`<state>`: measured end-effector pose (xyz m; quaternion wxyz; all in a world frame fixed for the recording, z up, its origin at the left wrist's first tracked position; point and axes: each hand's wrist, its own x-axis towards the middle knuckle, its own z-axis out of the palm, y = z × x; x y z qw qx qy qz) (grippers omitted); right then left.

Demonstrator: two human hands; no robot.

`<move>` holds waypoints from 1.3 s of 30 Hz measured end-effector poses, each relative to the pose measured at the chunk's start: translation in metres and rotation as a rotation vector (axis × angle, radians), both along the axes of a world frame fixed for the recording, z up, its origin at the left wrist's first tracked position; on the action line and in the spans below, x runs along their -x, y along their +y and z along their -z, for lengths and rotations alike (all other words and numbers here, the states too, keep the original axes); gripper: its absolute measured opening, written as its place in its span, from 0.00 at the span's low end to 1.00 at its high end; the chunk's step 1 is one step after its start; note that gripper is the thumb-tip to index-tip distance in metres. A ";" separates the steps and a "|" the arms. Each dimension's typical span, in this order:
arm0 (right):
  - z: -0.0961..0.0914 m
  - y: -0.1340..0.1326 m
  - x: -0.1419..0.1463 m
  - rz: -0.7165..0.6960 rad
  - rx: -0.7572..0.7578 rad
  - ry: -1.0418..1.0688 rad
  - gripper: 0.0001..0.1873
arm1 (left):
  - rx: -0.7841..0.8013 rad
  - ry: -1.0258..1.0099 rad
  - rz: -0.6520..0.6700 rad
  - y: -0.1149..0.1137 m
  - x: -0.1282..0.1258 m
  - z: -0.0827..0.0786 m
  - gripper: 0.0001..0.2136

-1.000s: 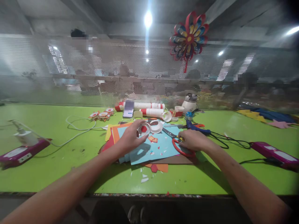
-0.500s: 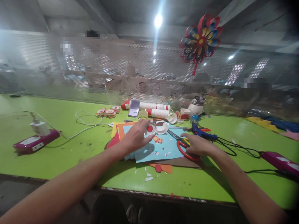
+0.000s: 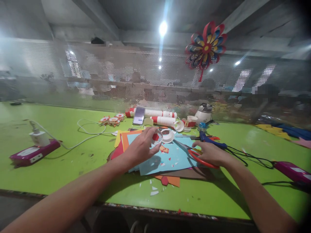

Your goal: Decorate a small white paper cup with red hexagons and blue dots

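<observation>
My left hand is closed round the edge of a round white paper piece with a red middle and a dotted rim, held up over the sheets. My right hand grips a pair of scissors by the red handles; their blades point left over the light-blue paper. A white paper cup lies on its side just right of the round piece. Below it, a small orange-red patterned scrap rests among tiny cuttings. A blue glue gun lies just behind my right hand.
Stacked paper cups, a phone and a bottle stand along the back. Purple power strips lie at left and right, with cables. Finished-looking round paper pieces sit back left. A paper flower hangs above.
My right hand has taken hold of the scissors and shifted them slightly right. My left hand still holds the round piece, with little movement. The view has tilted slightly upward.
</observation>
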<state>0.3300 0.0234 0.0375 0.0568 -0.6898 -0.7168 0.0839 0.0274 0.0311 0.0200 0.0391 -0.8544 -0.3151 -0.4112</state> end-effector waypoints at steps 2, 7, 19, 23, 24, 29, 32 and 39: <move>-0.004 -0.002 -0.004 -0.027 -0.012 0.058 0.26 | -0.015 -0.022 0.014 -0.001 -0.001 -0.002 0.22; -0.012 -0.007 -0.014 -0.066 -0.013 0.241 0.26 | -0.023 -0.054 0.049 -0.005 -0.004 -0.007 0.22; -0.020 -0.032 0.039 -0.189 -0.214 0.860 0.27 | -0.071 -0.076 0.057 -0.005 -0.003 -0.001 0.35; -0.014 -0.037 0.076 -0.235 -0.188 1.041 0.25 | -0.119 -0.046 0.102 -0.010 -0.004 -0.001 0.37; -0.013 -0.037 0.083 -0.238 -0.185 1.080 0.26 | -0.131 -0.036 0.117 -0.011 -0.004 -0.001 0.37; -0.011 -0.033 0.101 -0.244 -0.221 1.185 0.25 | -0.156 -0.027 0.154 -0.013 -0.004 0.000 0.31; -0.009 -0.033 0.102 -0.233 -0.247 1.193 0.26 | -0.141 -0.029 0.156 -0.013 -0.005 0.002 0.27; -0.007 -0.037 0.100 -0.174 -0.281 1.172 0.27 | -0.075 0.014 0.209 -0.012 -0.007 0.002 0.28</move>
